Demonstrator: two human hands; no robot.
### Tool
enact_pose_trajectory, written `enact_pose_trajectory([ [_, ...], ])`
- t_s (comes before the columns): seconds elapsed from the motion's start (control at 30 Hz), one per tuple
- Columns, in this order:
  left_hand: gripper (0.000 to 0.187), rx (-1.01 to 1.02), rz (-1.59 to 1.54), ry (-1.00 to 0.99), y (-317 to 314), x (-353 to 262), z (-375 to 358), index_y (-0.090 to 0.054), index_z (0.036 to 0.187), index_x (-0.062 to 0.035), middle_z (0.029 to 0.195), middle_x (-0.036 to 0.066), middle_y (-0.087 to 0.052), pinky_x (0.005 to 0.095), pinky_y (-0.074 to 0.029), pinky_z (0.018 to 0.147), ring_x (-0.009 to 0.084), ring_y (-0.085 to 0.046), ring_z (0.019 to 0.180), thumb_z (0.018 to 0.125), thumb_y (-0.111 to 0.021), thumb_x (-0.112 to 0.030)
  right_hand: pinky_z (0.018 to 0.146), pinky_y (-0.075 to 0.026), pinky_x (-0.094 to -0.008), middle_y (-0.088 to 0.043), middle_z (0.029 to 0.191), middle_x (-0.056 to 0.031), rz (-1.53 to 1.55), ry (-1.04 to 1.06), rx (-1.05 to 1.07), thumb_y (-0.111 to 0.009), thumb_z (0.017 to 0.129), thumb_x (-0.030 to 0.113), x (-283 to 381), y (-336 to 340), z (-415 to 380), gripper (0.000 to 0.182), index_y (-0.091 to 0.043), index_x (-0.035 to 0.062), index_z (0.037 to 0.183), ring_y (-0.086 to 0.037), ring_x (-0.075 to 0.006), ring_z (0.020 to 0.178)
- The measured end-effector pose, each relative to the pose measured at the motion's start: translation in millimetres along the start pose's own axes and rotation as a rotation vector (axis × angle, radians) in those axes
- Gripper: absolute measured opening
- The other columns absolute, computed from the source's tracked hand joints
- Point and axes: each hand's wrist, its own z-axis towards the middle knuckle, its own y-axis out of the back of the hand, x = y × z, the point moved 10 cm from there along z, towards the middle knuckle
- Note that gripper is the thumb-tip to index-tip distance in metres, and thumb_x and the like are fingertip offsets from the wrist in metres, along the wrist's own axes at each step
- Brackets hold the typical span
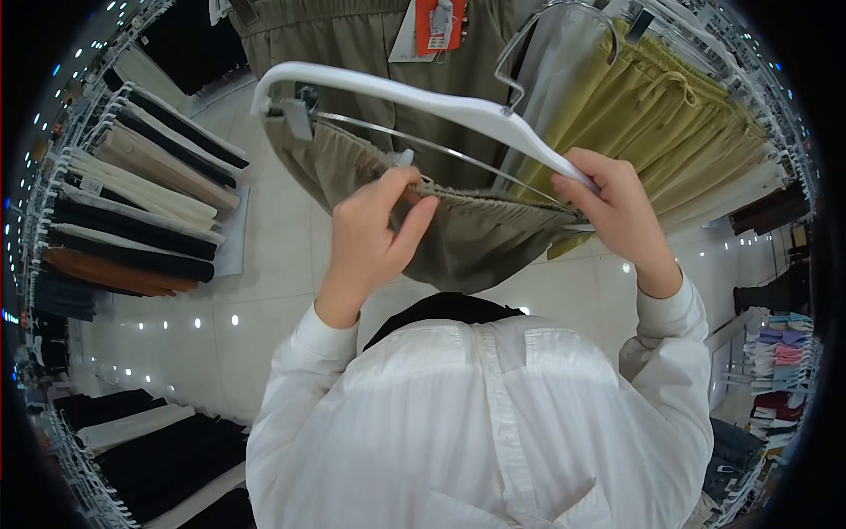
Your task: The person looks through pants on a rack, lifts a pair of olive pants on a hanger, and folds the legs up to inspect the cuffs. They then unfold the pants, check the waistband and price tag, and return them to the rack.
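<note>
A white clip hanger (405, 88) with a metal bar and hook is held up in front of my chest. From its clips hangs an olive-grey garment with an elastic waistband (476, 204), probably trousers. My right hand (621, 207) is closed around the hanger's right end, near the waistband's corner. My left hand (374, 231) pinches the waistband's middle between thumb and fingers. A silver clip (300, 119) grips the waistband's left end; the right clip is mostly hidden by my right hand.
Behind the hanger hang similar olive-grey trousers (308, 40) with an orange tag (441, 26), and yellow-green drawstring trousers (630, 106) to their right. A rack of folded-over trousers (150, 189) runs along the left. More dark garments (167, 458) hang at lower left, and small coloured clothes (784, 353) at right.
</note>
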Motion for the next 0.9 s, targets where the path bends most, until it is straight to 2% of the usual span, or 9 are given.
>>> enact_pose_trajectory([
  [0.07, 0.016, -0.043, -0.332, 0.154, 1.6, 18.4, -10.6, -0.056, 0.091, -0.0044, 0.072, 0.008, -0.059, 0.024, -0.045, 0.062, 0.0153, -0.056, 0.063, 0.08, -0.062, -0.014, 0.044, -0.028, -0.0274, -0.037, 0.053, -0.0057, 0.015, -0.024, -0.007, -0.057, 0.084, 0.013, -9.2, -2.9, 5.1, 0.018, -0.053, -0.0028, 0.077, -0.03, -0.0099, 0.048],
  [0.27, 0.017, -0.268, -0.574, 0.432, -18.5, 67.8, -40.3, -0.044, 0.093, -0.004, 0.09, 0.002, -0.048, 0.0195, -0.04, 0.067, 0.008, -0.049, 0.074, 0.083, -0.054, 0.004, 0.044, -0.027, -0.027, -0.035, 0.053, -0.005, 0.102, 0.014, 0.024, -0.058, 0.084, 0.012, 1.4, -23.4, 18.7, 0.018, -0.052, -0.0031, 0.077, -0.029, -0.0094, 0.049],
  [0.4, 0.021, -0.452, -0.781, 0.406, -12.2, 76.0, -44.4, -0.039, 0.093, -0.0065, 0.092, 0.004, -0.046, 0.0214, -0.041, 0.071, 0.0078, -0.048, 0.079, 0.082, -0.051, 0.007, 0.042, -0.024, -0.0268, -0.034, 0.052, -0.0042, 0.122, 0.064, 0.011, -0.058, 0.085, 0.013, 9.4, -32.4, 23.7, 0.019, -0.051, -0.0028, 0.076, -0.027, -0.0087, 0.047],
  [0.47, 0.027, -0.695, -1.046, 0.443, -9.8, 92.2, -55.7, -0.04, 0.103, -0.006, 0.101, 0.007, -0.048, 0.0269, -0.042, 0.081, 0.0122, -0.049, 0.093, 0.081, -0.048, 0.007, 0.041, -0.023, -0.0269, -0.033, 0.051, -0.004, 0.118, 0.074, 0.024, -0.058, 0.085, 0.013, 14.4, -35.5, 24.8, 0.02, -0.051, -0.0026, 0.075, -0.027, -0.0085, 0.047],
  [0.57, 0.036, -0.555, -1.388, 0.662, -18.8, 80.8, -37.0, -0.04, 0.114, -0.0044, 0.109, 0.01, -0.049, 0.0345, -0.041, 0.088, 0.019, -0.049, 0.103, 0.08, -0.046, 0.005, 0.041, -0.023, -0.0272, -0.033, 0.051, -0.0037, 0.135, 0.093, 0.028, -0.058, 0.085, 0.013, 18.9, -37.4, 23.8, 0.02, -0.051, -0.0025, 0.075, -0.026, -0.0084, 0.046],
  [0.67, 0.045, -0.435, -1.452, 0.761, -32.0, 88.5, -36.8, -0.037, 0.122, -0.0031, 0.117, 0.011, -0.047, 0.0393, -0.037, 0.094, 0.0236, -0.047, 0.109, 0.078, -0.045, 0.001, 0.041, -0.022, -0.0271, -0.032, 0.051, -0.0037, 0.112, 0.104, 0.035, -0.058, 0.085, 0.014, 18.7, -39.6, 24.4, 0.02, -0.051, -0.0025, 0.075, -0.026, -0.0085, 0.046],
  [0.8, 0.04, -0.323, -1.587, 0.811, -43.9, 87.5, -44.5, -0.043, 0.119, -0.0035, 0.119, 0.012, -0.048, 0.0429, -0.035, 0.094, 0.0256, -0.046, 0.111, 0.079, -0.042, -0.003, 0.042, -0.023, -0.0262, -0.034, 0.052, -0.0034, 0.126, 0.113, 0.012, -0.058, 0.085, 0.015, 9.8, -36.2, 27.3, 0.021, -0.051, -0.0026, 0.076, -0.027, -0.0077, 0.047],
  [0.87, 0.039, -0.202, -2.077, 0.717, -56.0, 65.3, -43.9, -0.047, 0.118, -0.0042, 0.122, 0.012, -0.05, 0.0455, -0.033, 0.096, 0.0285, -0.044, 0.115, 0.08, -0.041, -0.011, 0.042, -0.023, -0.0255, -0.035, 0.052, -0.0025, 0.156, 0.119, 0.013, -0.058, 0.085, 0.015, 0.2, -36.9, 31.4, 0.021, -0.052, -0.0027, 0.075, -0.028, -0.0071, 0.048],
  [0.9, 0.039, -0.2, -2.076, 0.72, -55.7, 63.4, -45.9, -0.047, 0.118, -0.0042, 0.122, 0.012, -0.05, 0.0455, -0.033, 0.096, 0.0285, -0.044, 0.115, 0.08, -0.041, -0.011, 0.043, -0.023, -0.0251, -0.035, 0.053, -0.0006, 0.246, 0.112, 0.049, -0.057, 0.085, 0.015, -7.5, -42.0, 34.3, 0.021, -0.052, -0.0026, 0.075, -0.028, -0.0063, 0.049],
])
